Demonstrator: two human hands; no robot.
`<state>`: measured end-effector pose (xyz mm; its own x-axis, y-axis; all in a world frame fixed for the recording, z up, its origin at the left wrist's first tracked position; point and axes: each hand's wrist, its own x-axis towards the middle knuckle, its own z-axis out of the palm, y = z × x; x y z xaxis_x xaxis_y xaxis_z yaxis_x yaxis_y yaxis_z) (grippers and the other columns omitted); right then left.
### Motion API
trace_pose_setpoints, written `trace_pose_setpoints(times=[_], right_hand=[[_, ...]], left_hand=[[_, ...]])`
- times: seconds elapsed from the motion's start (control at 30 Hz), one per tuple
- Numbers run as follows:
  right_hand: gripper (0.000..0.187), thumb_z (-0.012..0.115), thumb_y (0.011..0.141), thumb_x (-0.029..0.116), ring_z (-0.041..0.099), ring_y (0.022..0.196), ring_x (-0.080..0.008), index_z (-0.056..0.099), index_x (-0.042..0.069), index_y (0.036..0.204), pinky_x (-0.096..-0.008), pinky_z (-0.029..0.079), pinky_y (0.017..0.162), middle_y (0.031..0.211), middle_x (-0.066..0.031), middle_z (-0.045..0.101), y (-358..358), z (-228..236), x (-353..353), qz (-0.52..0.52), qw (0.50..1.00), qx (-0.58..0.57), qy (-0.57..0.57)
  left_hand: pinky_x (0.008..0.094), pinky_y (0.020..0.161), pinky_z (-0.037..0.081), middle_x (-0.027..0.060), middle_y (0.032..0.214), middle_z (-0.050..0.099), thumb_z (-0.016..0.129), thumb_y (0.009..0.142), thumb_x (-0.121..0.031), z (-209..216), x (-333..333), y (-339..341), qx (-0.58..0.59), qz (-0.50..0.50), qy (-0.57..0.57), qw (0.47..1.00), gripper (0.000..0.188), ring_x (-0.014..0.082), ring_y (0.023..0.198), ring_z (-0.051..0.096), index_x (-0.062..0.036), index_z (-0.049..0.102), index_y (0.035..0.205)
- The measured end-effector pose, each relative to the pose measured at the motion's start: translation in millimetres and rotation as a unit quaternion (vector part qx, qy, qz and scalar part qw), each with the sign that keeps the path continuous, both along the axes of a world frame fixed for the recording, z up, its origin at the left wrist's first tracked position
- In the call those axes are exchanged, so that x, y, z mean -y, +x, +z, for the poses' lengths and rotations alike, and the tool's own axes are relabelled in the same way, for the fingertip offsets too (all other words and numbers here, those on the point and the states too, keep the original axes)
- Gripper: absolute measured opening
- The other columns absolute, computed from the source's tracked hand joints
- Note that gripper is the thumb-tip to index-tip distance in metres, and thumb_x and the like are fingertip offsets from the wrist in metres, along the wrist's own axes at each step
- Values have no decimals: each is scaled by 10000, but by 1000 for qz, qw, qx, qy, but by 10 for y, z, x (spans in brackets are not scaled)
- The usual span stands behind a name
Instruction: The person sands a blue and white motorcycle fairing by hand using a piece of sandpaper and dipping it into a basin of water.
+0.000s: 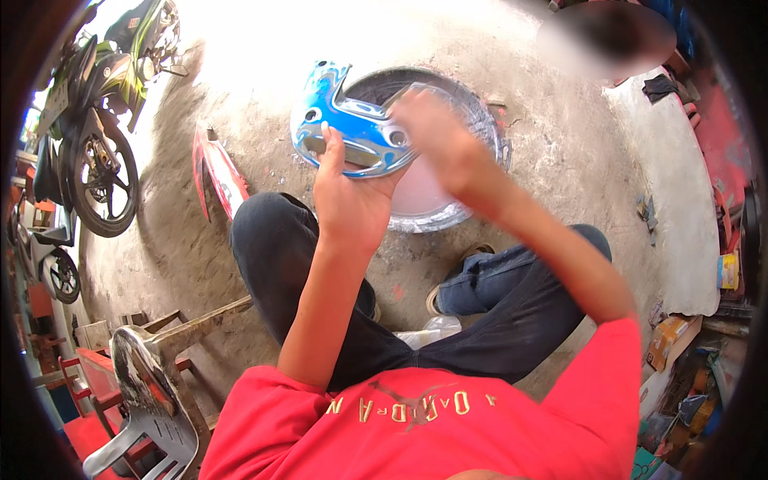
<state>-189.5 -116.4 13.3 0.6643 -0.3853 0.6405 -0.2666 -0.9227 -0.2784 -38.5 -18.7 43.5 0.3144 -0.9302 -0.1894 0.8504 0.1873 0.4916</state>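
A glossy blue and silver motorcycle body panel (352, 120), curved and with round screw holes, is tilted up in my left hand (352, 188). My left thumb lies over its near face and the other fingers are behind it, out of sight. At the panel's right end is my right hand (440, 140), smeared by motion, its fingers too blurred to read. I cannot make out whether anything is in it. Beneath both hands sits a round dark tub (490, 128) with pale cloudy liquid in it.
A red and white panel (220, 172) lies on the concrete floor (544, 144) at my left. Motorcycles (100, 152) stand farther left. A worn grey plastic chair (156, 408) is at the lower left. Cluttered parts and a cardboard box (670, 340) line the right, below a blurred patch.
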Motion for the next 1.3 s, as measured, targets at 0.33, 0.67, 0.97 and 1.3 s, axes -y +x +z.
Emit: trace_pose_setpoints(times=[0.33,0.67,0.97,1.3], right_hand=[[410,598,916,66,587,1284,-357,615,2,1321,-452,468,1085,1338,-201,639,116,193,-436,75,997,-29,10],[386,549,915,54,633,1203,-352,627,-1,1289,-447,495,1044,1300,-222,650,42,206,-182,34,999,-26,-9],[376,528,953,57,602,1281,-322,623,-5,1312,-444,474,1093,1327,-214,642,-23,150,-63,3,999,-34,35],[373,557,945,54,599,1265,-358,621,-12,1306,-447,478,1077,1310,-229,644,-115,89,183,-50,997,-34,41]], left_hand=[[585,1086,467,171,1385,541,328,1116,-368,-102,5,67,-17,-27,12,999,448,350,1275,563,-45,418,1414],[600,1095,452,189,1417,510,341,1115,-336,-31,1,42,-12,-14,-2,1000,437,364,1297,544,-29,402,1420],[613,1093,447,192,1407,516,354,1114,-292,-47,-15,88,-6,-15,-19,1000,406,383,1293,540,-16,419,1405],[596,1074,475,191,1390,524,364,1112,-299,42,-18,24,-23,7,-6,1000,393,365,1297,538,-31,440,1389]])
